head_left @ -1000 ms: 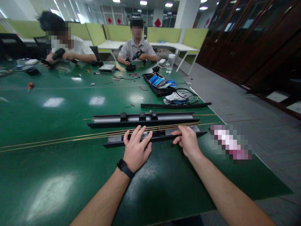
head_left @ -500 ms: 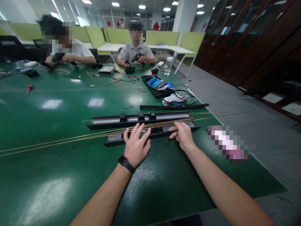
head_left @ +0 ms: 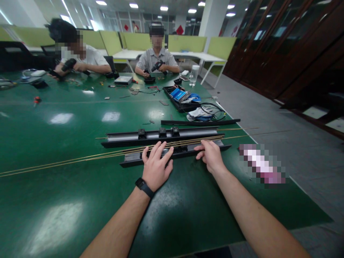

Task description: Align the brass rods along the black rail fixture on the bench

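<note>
Several thin brass-coloured rods [head_left: 107, 155] lie slantwise over the near black-edged rail [head_left: 131, 156]. My left hand [head_left: 158, 168], with a dark watch at the wrist, has its fingers spread over this rail, fingertips at the rods. My right hand [head_left: 212, 156] is at the rail's right part, fingers loosely bent and apart, the topmost fingertip against or just beside the rods. Whether it presses on them is unclear. Behind lies a second rail [head_left: 123, 138] with black blocks [head_left: 162, 132] on it. My hands partly cover the near rail.
Farther back are a black strip [head_left: 199, 122], gloves [head_left: 200, 114] with cables, and a black tray [head_left: 177, 104] holding blue items. Two people sit across the green table [head_left: 80, 186] with dark power tools. A blurred-out pinkish object [head_left: 262, 165] lies right, near the table edge.
The view has shifted very slightly. Both hands keep practically the same pose over the rods and rail. At the left, the co-worker's head and dark tool have moved a little.
</note>
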The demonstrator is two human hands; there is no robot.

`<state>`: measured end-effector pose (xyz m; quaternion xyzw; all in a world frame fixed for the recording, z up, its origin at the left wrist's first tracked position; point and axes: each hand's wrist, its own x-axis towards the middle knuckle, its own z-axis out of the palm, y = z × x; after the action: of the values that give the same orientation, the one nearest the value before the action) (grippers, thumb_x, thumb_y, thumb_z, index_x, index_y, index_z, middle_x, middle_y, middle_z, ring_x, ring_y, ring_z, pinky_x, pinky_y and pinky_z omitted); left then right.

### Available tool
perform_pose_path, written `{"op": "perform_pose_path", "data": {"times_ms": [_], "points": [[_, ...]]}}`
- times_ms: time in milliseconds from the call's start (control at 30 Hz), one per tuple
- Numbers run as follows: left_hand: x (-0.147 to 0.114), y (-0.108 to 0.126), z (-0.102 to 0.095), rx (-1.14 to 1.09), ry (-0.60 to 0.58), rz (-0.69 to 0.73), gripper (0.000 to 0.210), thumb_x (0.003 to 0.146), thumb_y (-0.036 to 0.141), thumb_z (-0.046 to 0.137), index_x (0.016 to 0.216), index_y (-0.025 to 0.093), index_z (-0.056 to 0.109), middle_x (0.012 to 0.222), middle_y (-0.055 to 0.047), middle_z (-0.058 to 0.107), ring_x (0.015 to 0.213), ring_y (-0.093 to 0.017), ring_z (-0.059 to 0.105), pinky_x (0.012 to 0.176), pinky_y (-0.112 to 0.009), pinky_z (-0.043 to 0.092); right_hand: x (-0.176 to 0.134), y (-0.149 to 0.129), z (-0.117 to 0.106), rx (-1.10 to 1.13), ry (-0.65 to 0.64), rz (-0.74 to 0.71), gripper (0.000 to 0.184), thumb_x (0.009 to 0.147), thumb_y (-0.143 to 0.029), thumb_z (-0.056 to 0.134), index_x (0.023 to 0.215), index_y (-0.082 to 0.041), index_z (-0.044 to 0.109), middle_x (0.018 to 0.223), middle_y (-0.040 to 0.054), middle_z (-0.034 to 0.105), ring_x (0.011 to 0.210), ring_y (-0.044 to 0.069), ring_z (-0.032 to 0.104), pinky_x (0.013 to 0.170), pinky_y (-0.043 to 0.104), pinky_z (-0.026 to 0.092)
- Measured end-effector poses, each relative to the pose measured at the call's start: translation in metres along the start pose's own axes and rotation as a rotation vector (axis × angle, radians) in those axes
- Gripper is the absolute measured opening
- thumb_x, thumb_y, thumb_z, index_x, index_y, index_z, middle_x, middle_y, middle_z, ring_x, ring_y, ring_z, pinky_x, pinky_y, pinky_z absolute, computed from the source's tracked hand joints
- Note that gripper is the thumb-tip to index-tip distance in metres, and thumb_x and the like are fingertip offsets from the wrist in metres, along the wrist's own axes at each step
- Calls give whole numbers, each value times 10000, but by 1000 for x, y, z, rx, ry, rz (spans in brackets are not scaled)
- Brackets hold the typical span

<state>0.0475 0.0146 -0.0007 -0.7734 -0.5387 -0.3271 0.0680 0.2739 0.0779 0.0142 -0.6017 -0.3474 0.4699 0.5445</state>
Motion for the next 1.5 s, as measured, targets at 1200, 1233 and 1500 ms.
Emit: {"op": "perform_pose_path", "data": {"times_ms": [1200,1233,1500], "points": [[-10,6,-17,-14,-63,26,390,904,375,639,1294,350,650,1474,-66,566,1382,-309,490,1139,-547,246,-33,-3,-18,-28,10,68,182,879,-349,607,874,-197,507,765,99,768,301,118,548,273,171,160],[-10,6,-17,-16,-63,28,392,900,375,645,1292,350,651,1472,-67,568,1379,-310,493,1138,-546,247,-34,-3,-18,-31,12,69,183,877,-350,608,875,-198,508,766,97,769,298,116,543,272,173,162],[-11,8,-17,-19,-56,24,380,898,379,649,1277,350,657,1459,-65,580,1376,-305,497,1127,-544,256,-33,1,-23,-45,5,71,201,861,-371,621,883,-205,509,765,90,771,287,123,538,271,180,158]]}}
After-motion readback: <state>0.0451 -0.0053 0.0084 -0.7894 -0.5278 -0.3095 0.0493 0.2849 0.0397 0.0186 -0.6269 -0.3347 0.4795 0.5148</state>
